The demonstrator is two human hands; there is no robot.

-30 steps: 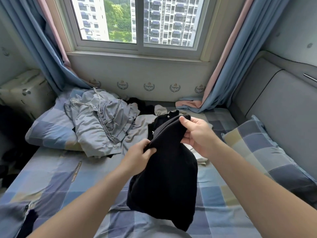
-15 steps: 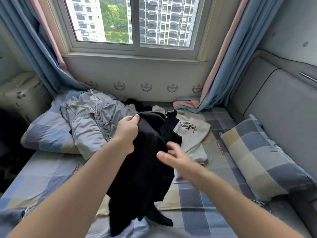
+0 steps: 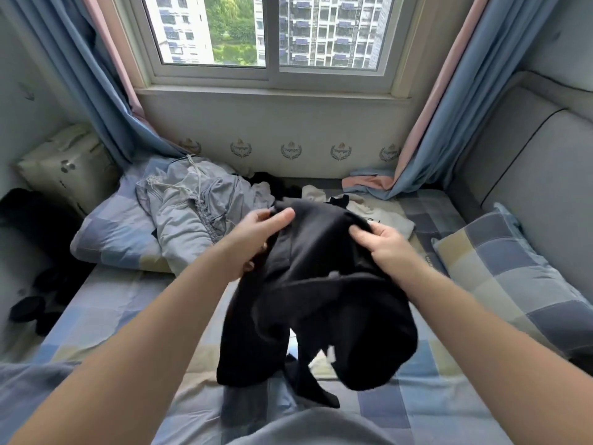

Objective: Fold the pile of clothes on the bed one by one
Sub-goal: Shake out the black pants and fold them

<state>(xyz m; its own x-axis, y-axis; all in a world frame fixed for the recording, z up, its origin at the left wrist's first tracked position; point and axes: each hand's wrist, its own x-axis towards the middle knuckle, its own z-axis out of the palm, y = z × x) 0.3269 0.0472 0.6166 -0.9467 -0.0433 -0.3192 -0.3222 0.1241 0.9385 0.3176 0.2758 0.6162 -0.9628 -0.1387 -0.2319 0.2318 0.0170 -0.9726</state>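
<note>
the black garment [image 3: 321, 300] hangs crumpled, its top edge pinched by the left hand [image 3: 256, 232] and right hand [image 3: 382, 245], its folds drooping below both wrists. a rumpled grey garment [image 3: 192, 216] lies beyond the left hand, and a cream top [image 3: 390, 216] just past the right hand.

We see a black garment [image 3: 321, 300], a pale grey garment [image 3: 192, 216], sheet [image 3: 106, 319] and pillows [image 3: 507, 271] checked blue, grey and cream, and blue-and-pink curtains [image 3: 465, 91].
</note>
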